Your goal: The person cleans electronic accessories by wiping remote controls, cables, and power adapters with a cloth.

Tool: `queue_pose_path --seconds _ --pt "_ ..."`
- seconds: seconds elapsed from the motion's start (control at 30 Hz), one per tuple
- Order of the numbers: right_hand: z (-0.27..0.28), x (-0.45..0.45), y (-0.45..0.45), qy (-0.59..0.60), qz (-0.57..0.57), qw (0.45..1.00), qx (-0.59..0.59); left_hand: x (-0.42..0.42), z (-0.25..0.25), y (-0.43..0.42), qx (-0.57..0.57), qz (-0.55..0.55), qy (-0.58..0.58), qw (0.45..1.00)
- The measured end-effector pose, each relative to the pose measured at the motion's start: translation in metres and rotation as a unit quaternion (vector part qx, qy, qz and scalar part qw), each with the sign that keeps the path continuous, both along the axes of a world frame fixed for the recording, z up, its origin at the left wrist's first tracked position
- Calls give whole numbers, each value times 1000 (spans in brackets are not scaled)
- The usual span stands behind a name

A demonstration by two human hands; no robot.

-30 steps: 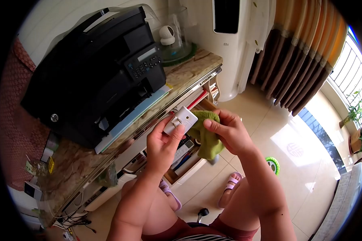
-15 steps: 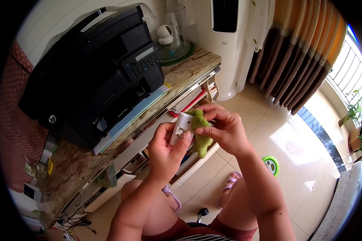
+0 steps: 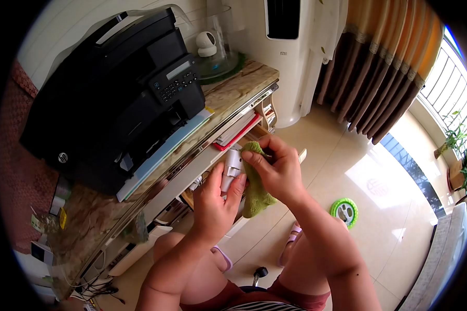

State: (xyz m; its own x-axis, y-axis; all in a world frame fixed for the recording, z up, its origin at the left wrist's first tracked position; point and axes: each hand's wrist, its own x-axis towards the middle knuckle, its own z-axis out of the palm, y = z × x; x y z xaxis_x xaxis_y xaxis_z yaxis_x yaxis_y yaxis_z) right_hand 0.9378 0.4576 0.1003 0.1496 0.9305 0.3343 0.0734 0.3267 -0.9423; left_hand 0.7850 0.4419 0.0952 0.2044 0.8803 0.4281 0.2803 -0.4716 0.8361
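Observation:
A small white device (image 3: 232,168) with a flap or clip on its face is gripped between the thumb and fingers of my left hand (image 3: 216,199). My right hand (image 3: 277,168) pinches a green cloth (image 3: 255,194) against the device's right side, and the cloth hangs down below the fingers. Both hands are close together over an open drawer (image 3: 236,227), which they largely hide.
A black printer (image 3: 109,103) stands on the marble-topped cabinet (image 3: 244,85) at left, with a white camera (image 3: 206,44) behind. A red folder (image 3: 238,132) lies inside the cabinet. On the floor sits a green-rimmed wheel (image 3: 344,213); curtains (image 3: 379,67) hang at right.
The white device has turned to show its narrower side, and the cloth has moved left against it with my right hand. The view has shifted slightly.

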Motion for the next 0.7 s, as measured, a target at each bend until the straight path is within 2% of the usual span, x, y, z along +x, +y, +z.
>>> queue_pose_path --seconds 0.1,0.13,0.17,0.2,0.23,0.3,0.43,0.5,0.53,0.57,0.6,0.7 --pt "4 4 0 48 46 996 -53 1 6 0 -41 -11 -11 999" --pt "0 4 1 49 47 996 -53 0 7 2 -95 -39 -76 992" --pt "-9 4 4 19 73 997 23 -1 7 4 -147 -67 -140 977" --pt "-9 3 5 -11 98 990 98 -4 5 6 -143 -73 -124 979" --pt "-7 3 4 -11 99 990 97 -3 5 5 -143 -72 -124 979" --pt "2 4 -3 16 120 992 26 -1 5 2 -131 -71 -101 984" --pt "13 4 -6 -22 54 998 0 3 -5 0 -109 -64 -71 989" --pt "-2 4 3 20 58 998 -19 -1 -9 3 -94 -51 -33 994" --pt "-14 5 10 25 89 995 24 -1 -7 5 -94 -50 -33 994" --pt "-22 7 14 31 119 990 67 -1 -3 7 -121 -54 -93 987" --pt "-14 9 8 5 142 989 35 -1 -1 8 -148 -59 -153 975" --pt "-3 6 0 0 102 995 8 3 2 0 -118 -52 -92 987"
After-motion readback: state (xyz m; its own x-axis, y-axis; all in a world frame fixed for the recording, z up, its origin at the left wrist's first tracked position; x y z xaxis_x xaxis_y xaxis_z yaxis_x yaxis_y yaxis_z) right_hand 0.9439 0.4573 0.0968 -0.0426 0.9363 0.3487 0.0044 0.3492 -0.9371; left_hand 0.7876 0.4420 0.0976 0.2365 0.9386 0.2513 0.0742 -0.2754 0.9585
